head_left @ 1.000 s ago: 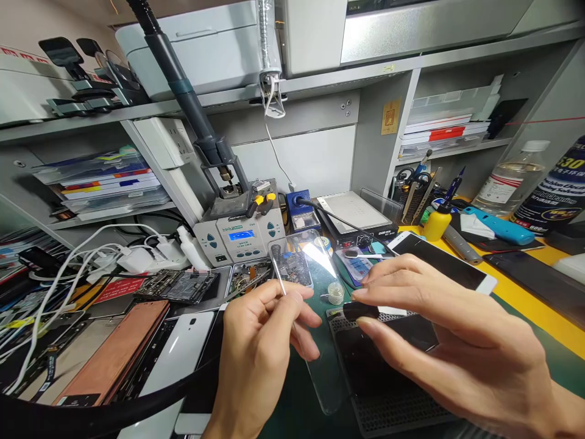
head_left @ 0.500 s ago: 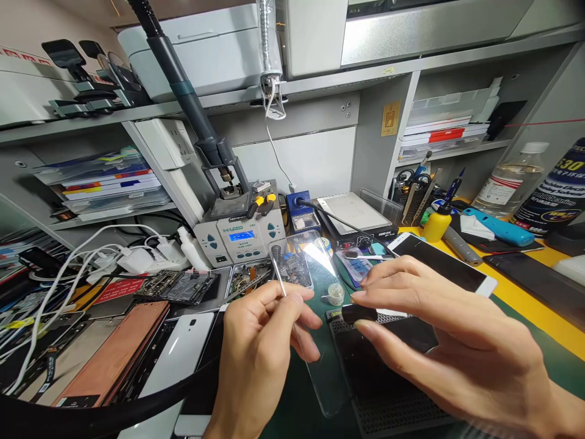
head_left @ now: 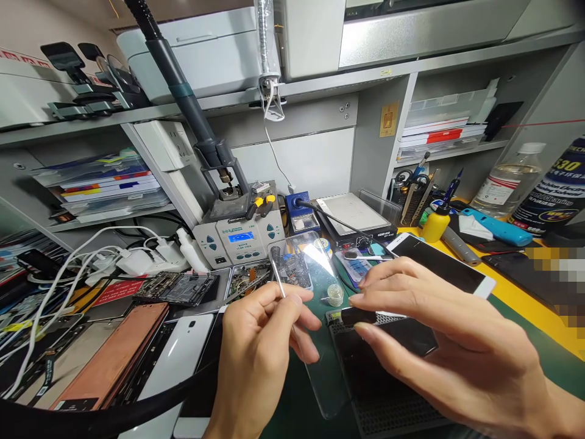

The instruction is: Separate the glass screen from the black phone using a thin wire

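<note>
My left hand [head_left: 262, 350] is closed around a slim metal tool [head_left: 278, 268] with a dark ribbed upper end, held slanting upward. Behind its fingers is a clear, phone-shaped plastic piece [head_left: 329, 390]; I cannot tell whether the fingers touch it. My right hand [head_left: 457, 341] hovers at the right, thumb and fingers apart. Past its fingertips a small dark patch [head_left: 359, 315] shows in the gap, seemingly ungripped. Below lies a black glossy panel [head_left: 388, 360] on a dark perforated pad [head_left: 340, 341], partly hidden by the right hand. A small round clear jar [head_left: 335, 295] stands near the right fingertips.
A soldering station [head_left: 242, 235] with a blue display stands at the back. Several phones and phone parts, including a copper-coloured panel [head_left: 112, 353], lie left. A white-framed phone [head_left: 445, 262], a yellow bottle [head_left: 436, 225] and a clear bottle [head_left: 507, 183] are right.
The view has shifted very slightly. My right thumb and fingers are almost where they were, and my left hand keeps its hold on the slim tool.
</note>
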Demonstrator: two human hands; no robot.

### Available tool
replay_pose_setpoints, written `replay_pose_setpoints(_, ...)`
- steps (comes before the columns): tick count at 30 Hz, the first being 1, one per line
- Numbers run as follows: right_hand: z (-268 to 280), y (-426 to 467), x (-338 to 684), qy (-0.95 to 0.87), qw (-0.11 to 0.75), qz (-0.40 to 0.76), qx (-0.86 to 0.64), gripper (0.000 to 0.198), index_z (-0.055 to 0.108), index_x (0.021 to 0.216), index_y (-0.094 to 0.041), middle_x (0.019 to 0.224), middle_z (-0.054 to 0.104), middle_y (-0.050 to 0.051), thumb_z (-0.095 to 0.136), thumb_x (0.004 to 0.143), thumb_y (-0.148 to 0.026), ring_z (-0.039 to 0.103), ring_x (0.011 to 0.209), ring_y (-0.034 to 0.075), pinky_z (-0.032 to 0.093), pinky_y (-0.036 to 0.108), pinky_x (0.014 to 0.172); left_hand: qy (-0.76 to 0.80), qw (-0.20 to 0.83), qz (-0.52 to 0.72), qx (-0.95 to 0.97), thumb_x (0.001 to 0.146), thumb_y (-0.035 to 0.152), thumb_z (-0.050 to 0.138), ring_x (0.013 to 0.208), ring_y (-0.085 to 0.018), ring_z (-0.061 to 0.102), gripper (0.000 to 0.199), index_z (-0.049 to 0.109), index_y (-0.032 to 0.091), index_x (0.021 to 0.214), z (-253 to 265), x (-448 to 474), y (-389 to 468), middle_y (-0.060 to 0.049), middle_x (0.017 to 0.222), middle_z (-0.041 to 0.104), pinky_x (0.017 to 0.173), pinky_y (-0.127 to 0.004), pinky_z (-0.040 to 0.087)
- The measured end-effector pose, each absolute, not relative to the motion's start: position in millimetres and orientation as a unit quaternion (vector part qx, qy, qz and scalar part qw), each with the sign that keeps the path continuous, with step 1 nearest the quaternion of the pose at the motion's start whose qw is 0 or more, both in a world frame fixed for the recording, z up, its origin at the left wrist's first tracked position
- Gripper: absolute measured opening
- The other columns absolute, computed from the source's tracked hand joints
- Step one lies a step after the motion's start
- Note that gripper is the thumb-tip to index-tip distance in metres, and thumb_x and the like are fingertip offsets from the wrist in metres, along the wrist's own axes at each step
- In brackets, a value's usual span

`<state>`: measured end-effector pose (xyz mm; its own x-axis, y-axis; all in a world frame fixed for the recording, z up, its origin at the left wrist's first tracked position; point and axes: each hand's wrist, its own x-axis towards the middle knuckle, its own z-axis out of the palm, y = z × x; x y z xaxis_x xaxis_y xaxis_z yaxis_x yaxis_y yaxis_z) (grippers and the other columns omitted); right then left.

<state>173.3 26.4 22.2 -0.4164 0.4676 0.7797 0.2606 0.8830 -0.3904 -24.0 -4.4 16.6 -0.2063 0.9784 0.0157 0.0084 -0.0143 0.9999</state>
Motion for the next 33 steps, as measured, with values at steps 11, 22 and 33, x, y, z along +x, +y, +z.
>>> replay_pose_setpoints(11, 29, 33, 185, -0.688, 0.576, 0.256, -0.359, 0.010, 0.078, 0.089, -0.028, 0.085, 0.079, 0.000, 0.080, 0.080, -0.023, 0.074, 0.072, 0.015, 0.061, 0.022, 0.064, 0.542, 0.436, 0.555, 0.455, 0.086, 0.038, 0.063, 0.044, -0.015, 0.062, 0.024, 0.074, 0.017, 0.082, 15, -26, -4, -0.001, 0.064, 0.068, 0.049, -0.027, 0.048)
replay_pose_setpoints(22, 32, 37, 193, -0.667, 0.508, 0.387, -0.384, 0.017, 0.082, 0.094, -0.026, 0.086, 0.079, 0.003, 0.084, 0.077, -0.026, 0.073, 0.072, 0.015, 0.057, 0.020, 0.064, 0.551, 0.427, 0.558, 0.450, 0.085, 0.039, 0.065, 0.045, -0.015, 0.063, 0.024, 0.075, 0.017, 0.084, 13, -27, -3, -0.002, 0.065, 0.069, 0.050, -0.027, 0.049)
replay_pose_setpoints(33, 29, 30, 188, -0.664, 0.546, 0.289, -0.422, 0.015, 0.080, 0.090, -0.030, 0.087, 0.079, 0.000, 0.083, 0.077, -0.036, 0.070, 0.073, 0.014, 0.055, 0.019, 0.062, 0.537, 0.442, 0.569, 0.438, 0.084, 0.034, 0.062, 0.044, -0.016, 0.062, 0.023, 0.075, 0.016, 0.081, 12, -29, -4, -0.002, 0.064, 0.068, 0.050, -0.029, 0.048)
